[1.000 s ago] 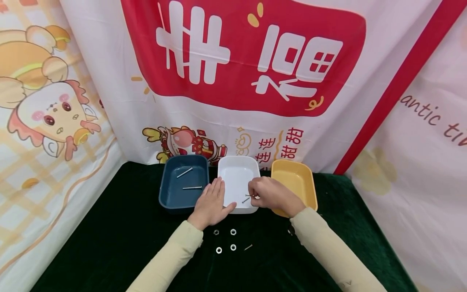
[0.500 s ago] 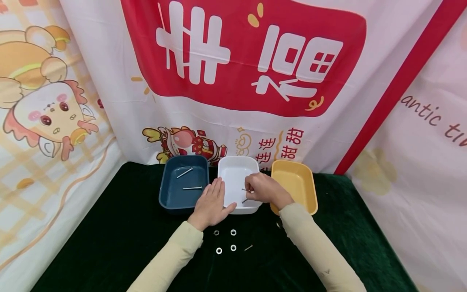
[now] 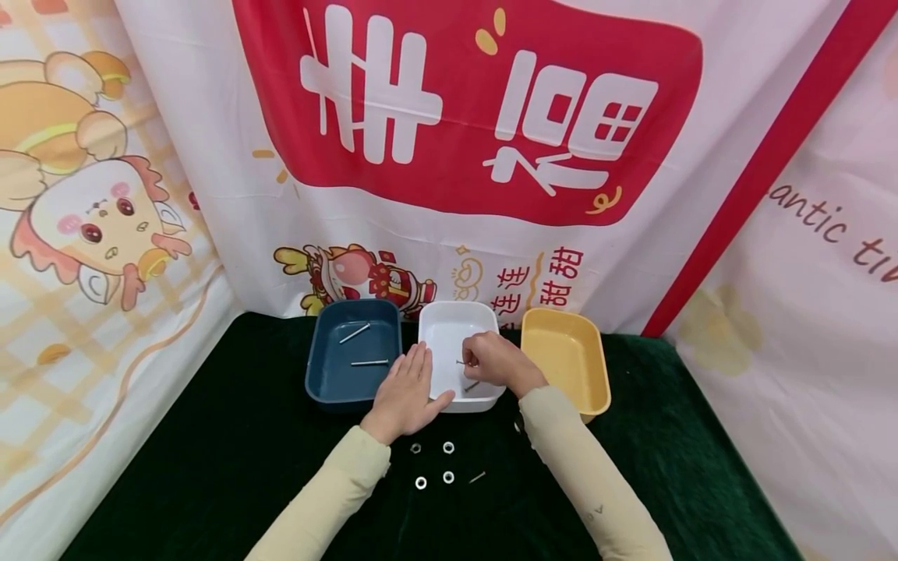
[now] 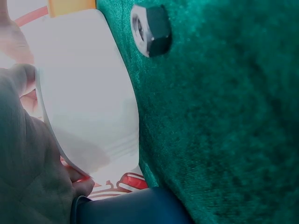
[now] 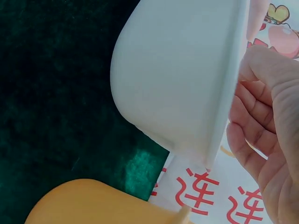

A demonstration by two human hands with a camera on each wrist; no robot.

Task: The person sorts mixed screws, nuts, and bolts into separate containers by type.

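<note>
One held screw (image 3: 459, 361), pinched in the curled fingers of the right hand (image 3: 496, 362), is at the white tray (image 3: 449, 323), frame centre; a second screw (image 3: 471, 386) lies inside. Left hand (image 3: 405, 393), fingers straight, rests at that tray's left rim. Blue tray (image 3: 331, 366) left of centre, two screws (image 3: 369, 362) inside; four nuts (image 3: 448, 447) and a loose screw (image 3: 478, 477) on the table (image 3: 175, 483), lower centre.
</note>
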